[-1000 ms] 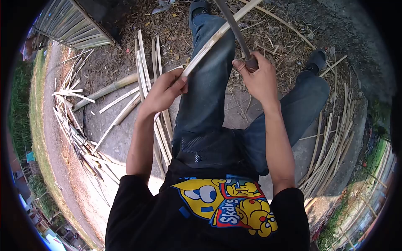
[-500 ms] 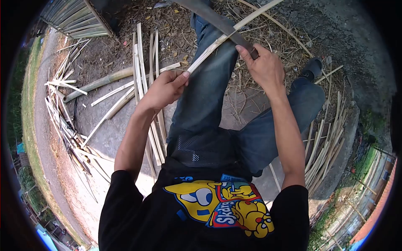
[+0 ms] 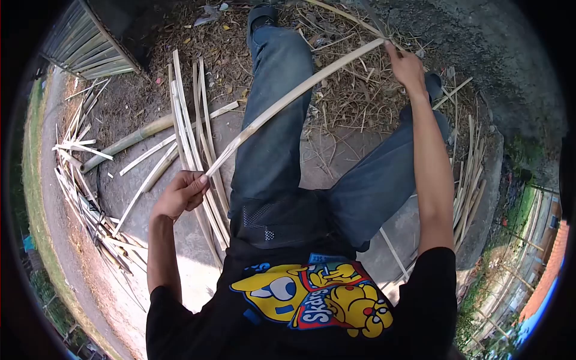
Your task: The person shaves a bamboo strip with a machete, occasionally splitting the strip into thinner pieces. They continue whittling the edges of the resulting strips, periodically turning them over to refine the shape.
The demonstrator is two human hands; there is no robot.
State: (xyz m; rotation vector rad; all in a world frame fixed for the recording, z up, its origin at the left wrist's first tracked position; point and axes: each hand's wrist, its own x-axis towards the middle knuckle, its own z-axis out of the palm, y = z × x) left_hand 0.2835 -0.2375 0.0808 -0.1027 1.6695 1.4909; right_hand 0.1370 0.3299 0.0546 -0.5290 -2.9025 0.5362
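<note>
A long pale bamboo strip (image 3: 300,90) slants across my thighs, over the raised leg. Its lower end is pinched between thumb and fingers of my left hand (image 3: 182,195), out to the left of my lap. At the strip's far end, my right hand (image 3: 409,71) is closed with the arm stretched forward. From that hand a dark knife blade (image 3: 375,21) points up and away, partly blurred against the ground. The handle is hidden in my fingers. Blade and strip meet at about my right fingertips.
Split bamboo strips (image 3: 192,144) lie left of my legs, beside a whole bamboo pole (image 3: 135,137). More strips (image 3: 471,180) are piled at my right. Curled shavings (image 3: 351,99) cover the ground between my feet. A bamboo slat panel (image 3: 90,45) stands at the far left.
My left hand has drawn back down and left with the strip's end. My right hand has moved outward and up with the knife, toward the strip's far end. The view has shifted slightly.
</note>
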